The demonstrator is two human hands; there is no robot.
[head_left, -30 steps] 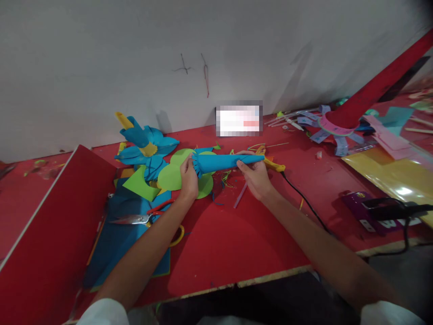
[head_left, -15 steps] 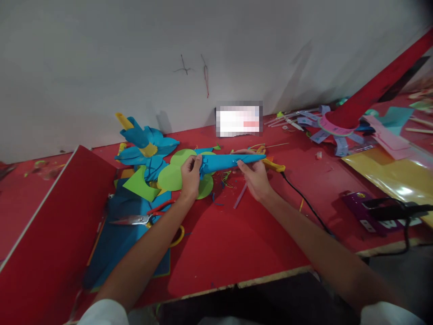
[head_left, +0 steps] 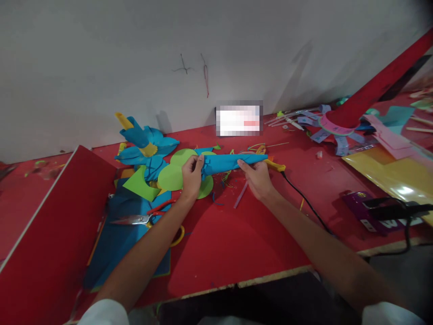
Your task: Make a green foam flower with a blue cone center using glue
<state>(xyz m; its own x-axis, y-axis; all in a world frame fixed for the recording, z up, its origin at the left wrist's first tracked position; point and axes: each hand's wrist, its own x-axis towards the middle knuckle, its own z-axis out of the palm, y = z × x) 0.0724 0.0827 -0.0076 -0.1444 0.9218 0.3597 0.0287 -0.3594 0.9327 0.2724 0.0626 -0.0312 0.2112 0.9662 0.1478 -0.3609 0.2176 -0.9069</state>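
A rolled blue foam-sheet cone point(head_left: 221, 164) lies level between my two hands, above the red table. My left hand point(head_left: 192, 175) pinches its wider, notched end. Near the narrow end, my right hand point(head_left: 257, 178) holds it with the thumb on the near side and the fingers behind. Green rounded foam pieces point(head_left: 171, 177) lie under and beside my left hand. Just past the cone's tip is a yellow glue gun point(head_left: 275, 165) with a black cord, partly hidden behind the cone. Scissors point(head_left: 135, 220) with red and yellow handles lie left of my left forearm.
A blue foam flower point(head_left: 145, 142) with yellow parts stands back left. A red upright panel point(head_left: 50, 234) borders the left side. To the right are a red cone point(head_left: 368, 97), a gold sheet point(head_left: 392, 176) and a purple box point(head_left: 363, 210). A blurred screen point(head_left: 238, 119) leans against the wall.
The blue cone has turned slightly in my hands and shifted a little to the right. Both hands keep their hold, nearly in the same place.
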